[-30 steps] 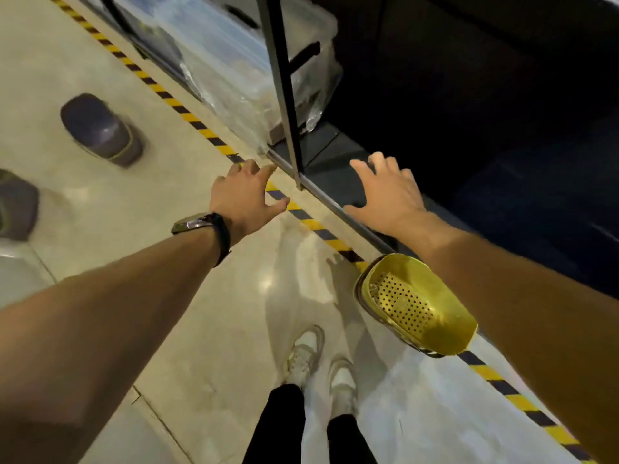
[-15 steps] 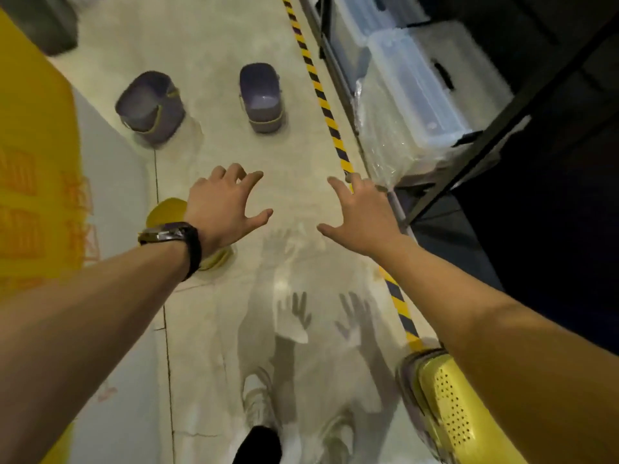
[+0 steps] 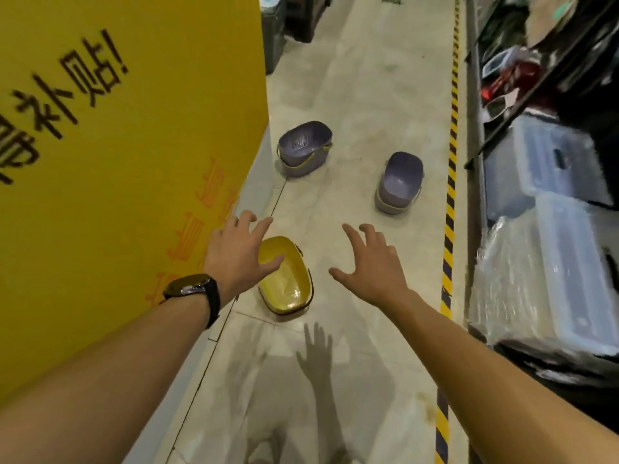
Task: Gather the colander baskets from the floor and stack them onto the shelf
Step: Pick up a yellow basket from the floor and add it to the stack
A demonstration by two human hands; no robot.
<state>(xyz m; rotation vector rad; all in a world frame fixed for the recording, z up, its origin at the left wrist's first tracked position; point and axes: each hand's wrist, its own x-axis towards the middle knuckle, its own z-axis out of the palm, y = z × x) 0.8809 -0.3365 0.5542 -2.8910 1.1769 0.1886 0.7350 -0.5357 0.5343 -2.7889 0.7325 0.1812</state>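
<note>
A yellow colander basket [image 3: 288,285] lies on the pale floor just below my hands. Two purple colander baskets stand farther up the aisle, one [image 3: 304,146] near the yellow board and one [image 3: 399,182] toward the striped line. My left hand [image 3: 238,256], with a dark watch on the wrist, hovers over the yellow basket's left edge with fingers spread. To the right of that basket, my right hand [image 3: 370,262] is held out with fingers spread too. Neither hand holds anything. The dark shelf [image 3: 502,105] runs along the right side.
A large yellow board with printed characters [image 3: 127,135] fills the left. A yellow-and-black striped floor line [image 3: 450,182] runs beside the shelf. Clear plastic bins wrapped in film [image 3: 549,269] sit on the shelf's lower level at right. Dark bins [image 3: 273,28] stand far up the aisle.
My view has swung away from the shelf and up the aisle. The yellow basket by the shelf has left the view; the yellow basket by the board and the purple ones are now ahead. Both hands stay empty.
</note>
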